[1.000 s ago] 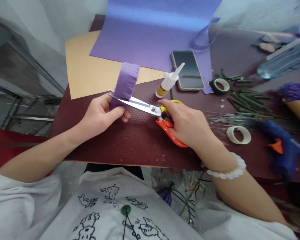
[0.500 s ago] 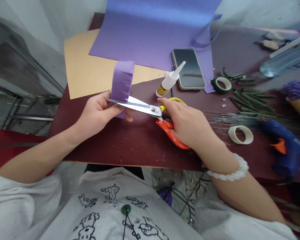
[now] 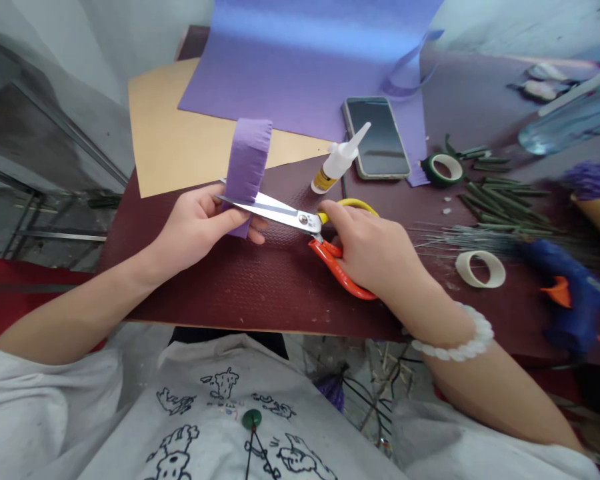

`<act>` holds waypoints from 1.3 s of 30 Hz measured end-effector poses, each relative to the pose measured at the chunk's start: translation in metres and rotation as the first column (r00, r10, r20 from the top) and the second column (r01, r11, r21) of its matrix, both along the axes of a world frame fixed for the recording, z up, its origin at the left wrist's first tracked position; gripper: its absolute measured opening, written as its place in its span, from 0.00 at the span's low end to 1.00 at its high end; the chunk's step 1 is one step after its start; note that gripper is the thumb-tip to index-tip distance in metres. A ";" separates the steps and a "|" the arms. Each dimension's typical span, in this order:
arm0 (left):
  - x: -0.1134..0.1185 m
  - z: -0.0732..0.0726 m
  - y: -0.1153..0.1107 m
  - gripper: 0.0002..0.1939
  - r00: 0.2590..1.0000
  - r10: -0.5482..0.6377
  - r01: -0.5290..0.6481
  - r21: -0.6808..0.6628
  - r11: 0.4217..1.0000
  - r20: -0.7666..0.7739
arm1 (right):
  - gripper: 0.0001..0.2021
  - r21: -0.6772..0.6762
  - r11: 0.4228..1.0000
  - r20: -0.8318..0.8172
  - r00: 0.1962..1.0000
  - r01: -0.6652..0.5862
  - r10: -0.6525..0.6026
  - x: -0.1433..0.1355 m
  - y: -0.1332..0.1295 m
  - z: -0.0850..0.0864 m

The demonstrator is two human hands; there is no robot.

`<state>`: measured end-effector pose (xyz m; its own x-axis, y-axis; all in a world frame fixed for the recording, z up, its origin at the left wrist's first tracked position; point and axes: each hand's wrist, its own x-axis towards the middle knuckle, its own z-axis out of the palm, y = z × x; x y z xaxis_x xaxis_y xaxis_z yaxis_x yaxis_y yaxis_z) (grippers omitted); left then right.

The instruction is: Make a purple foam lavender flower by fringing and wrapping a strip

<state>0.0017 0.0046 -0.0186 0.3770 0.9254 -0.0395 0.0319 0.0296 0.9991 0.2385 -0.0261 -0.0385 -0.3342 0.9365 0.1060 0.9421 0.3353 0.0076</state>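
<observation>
A purple paper strip (image 3: pixel 249 160) with small cuts along its right edge stands up from my left hand (image 3: pixel 195 223), which pinches its lower part between thumb and fingers. My right hand (image 3: pixel 375 247) is wrapped round the scissors (image 3: pixel 285 212), which have one yellow and one red-orange handle. Their blades are parted, with the strip between them near the left fingertips. Behind the scissors a white glue bottle (image 3: pixel 334 168) with a yellow label stands upright, close to a phone (image 3: pixel 377 137) lying flat.
Large purple paper (image 3: pixel 290 73) overlaps tan paper (image 3: pixel 175 147) at the back. To the right lie green tape (image 3: pixel 444 169), green stems (image 3: pixel 500 200), thin wires, a cream tape roll (image 3: pixel 481 269) and a blue glue gun (image 3: pixel 570 293). A clear bottle (image 3: pixel 570 120) lies at the far right.
My right hand and the scissors have shifted slightly left. The upper part of the purple strip has moved a little to the right. My left hand is almost still.
</observation>
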 end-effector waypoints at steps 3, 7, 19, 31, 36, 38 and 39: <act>0.000 0.000 0.000 0.05 1.000 -0.008 0.008 0.008 1.000 -0.005 | 0.20 0.015 1.000 -0.012 1.000 0.004 -0.004 0.001 -0.001 -0.001; -0.001 0.003 0.000 0.04 0.998 -0.003 0.005 0.046 0.999 -0.060 | 0.18 0.044 0.999 -0.025 1.000 -0.011 0.012 0.003 -0.001 -0.002; -0.001 0.009 -0.002 0.04 0.975 0.105 -0.068 0.185 0.980 -0.198 | 0.17 0.087 0.995 -0.047 0.998 -0.047 0.052 0.006 -0.001 -0.004; -0.004 -0.004 0.001 0.04 0.993 -0.042 0.025 0.148 0.989 0.113 | 0.29 0.190 0.969 -0.103 0.978 -0.159 0.181 0.008 0.005 -0.009; -0.005 -0.008 0.004 0.06 0.984 -0.089 0.066 0.151 0.986 0.152 | 0.29 0.106 0.983 -0.130 0.978 -0.151 0.164 0.011 0.007 -0.011; -0.005 -0.006 0.003 0.05 0.989 -0.091 0.072 0.152 0.986 0.118 | 0.29 0.077 0.987 -0.134 0.980 -0.138 0.148 0.011 0.007 -0.010; -0.005 -0.004 0.003 0.04 0.993 -0.078 0.065 0.145 0.987 0.088 | 0.28 0.071 0.989 -0.134 0.981 -0.133 0.142 0.011 0.006 -0.009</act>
<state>-0.0029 0.0073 -0.0225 0.4384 0.8895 0.1288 -0.0644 -0.1118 0.9916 0.2499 -0.0197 -0.0476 -0.4372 0.8730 0.2162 0.8805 0.4645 -0.0949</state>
